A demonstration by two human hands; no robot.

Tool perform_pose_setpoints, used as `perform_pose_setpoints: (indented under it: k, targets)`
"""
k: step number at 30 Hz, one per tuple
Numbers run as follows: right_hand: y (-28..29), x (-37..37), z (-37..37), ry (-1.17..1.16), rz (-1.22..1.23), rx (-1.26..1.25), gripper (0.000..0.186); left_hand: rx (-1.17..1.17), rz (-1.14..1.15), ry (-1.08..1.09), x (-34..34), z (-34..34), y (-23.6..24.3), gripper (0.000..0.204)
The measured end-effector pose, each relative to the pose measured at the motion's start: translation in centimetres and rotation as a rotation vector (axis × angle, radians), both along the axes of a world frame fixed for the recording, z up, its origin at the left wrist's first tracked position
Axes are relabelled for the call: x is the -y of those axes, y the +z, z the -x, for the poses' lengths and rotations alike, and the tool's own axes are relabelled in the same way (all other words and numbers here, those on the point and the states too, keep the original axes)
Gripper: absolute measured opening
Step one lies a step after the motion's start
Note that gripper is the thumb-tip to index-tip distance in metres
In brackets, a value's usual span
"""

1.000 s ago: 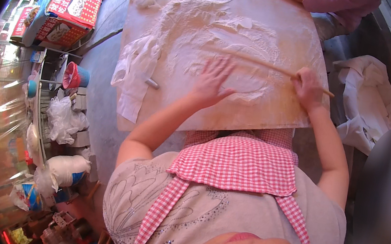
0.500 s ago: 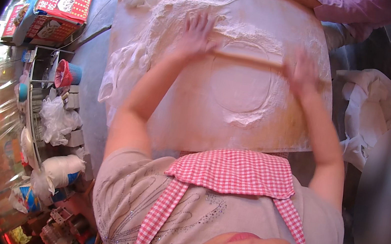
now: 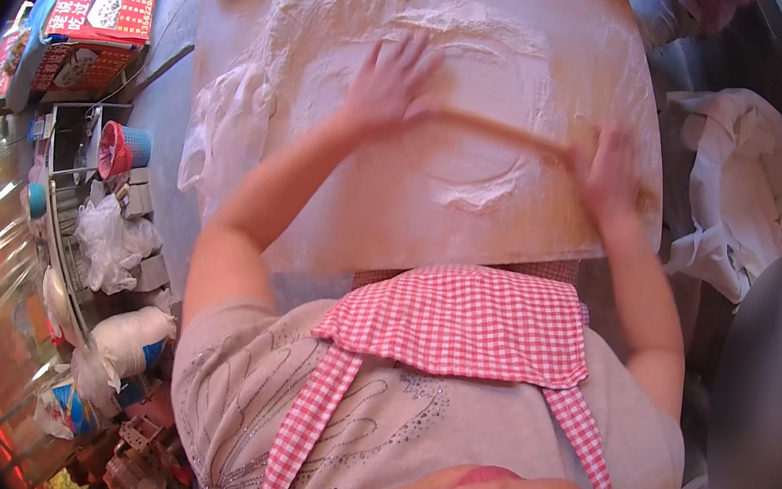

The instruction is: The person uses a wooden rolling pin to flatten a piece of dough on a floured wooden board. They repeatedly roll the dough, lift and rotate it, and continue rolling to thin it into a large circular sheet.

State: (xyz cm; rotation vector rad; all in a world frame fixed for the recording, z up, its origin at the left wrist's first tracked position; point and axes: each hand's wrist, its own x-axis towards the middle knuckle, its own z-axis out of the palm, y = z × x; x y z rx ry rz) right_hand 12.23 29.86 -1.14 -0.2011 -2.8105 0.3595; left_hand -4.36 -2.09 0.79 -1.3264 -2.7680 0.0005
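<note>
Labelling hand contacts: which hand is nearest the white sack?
The right hand, at the right part of the rolling pin, on the white sack's side of the board. The left hand is farther off, toward the pin's left end.

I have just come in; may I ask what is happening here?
A person in a checked apron works at a rolling pin: the left hand lies open at its left end, the right hand, blurred, near the other. The pin lies across a round dough sheet on a board strewn with flour.
</note>
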Motion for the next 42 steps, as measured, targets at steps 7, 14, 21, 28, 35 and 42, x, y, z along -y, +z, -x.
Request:
perform_pose_setpoints:
  k: [7,14,21,28,35,42]
  targets:
    - [0.0,-2.0,2.1,-0.095,-0.063,-0.035,0.07,0.032,-0.12,0.143,-3.6,3.8,-0.5,0.08]
    - [1.2,3.5,-10.2,0.142,-0.044,0.154,0.068,0.315,-0.009,-0.123,6.9,-10.5,0.2,0.091]
    - [-0.1,-0.3,-1.9,-0.07,-0.113,-0.014,0.065,0.154,-0.177,0.089,0.1,-2.1,-0.1,0.079]
    - [0.5,4.4,-12.4,0.247,0.104,0.043,0.038,0.327,-0.02,-0.053,8.5,-12.4,0.3,0.088]
    - [0.0,1.9,-1.6,-0.127,0.027,-0.128,0.041,0.058,-0.235,0.16,-1.4,-2.1,-0.3,0.078]
    - [1.3,3.7,-7.4,0.149,0.107,-0.006,0.031,0.116,-0.334,0.203,2.5,-6.8,-1.8,0.077]
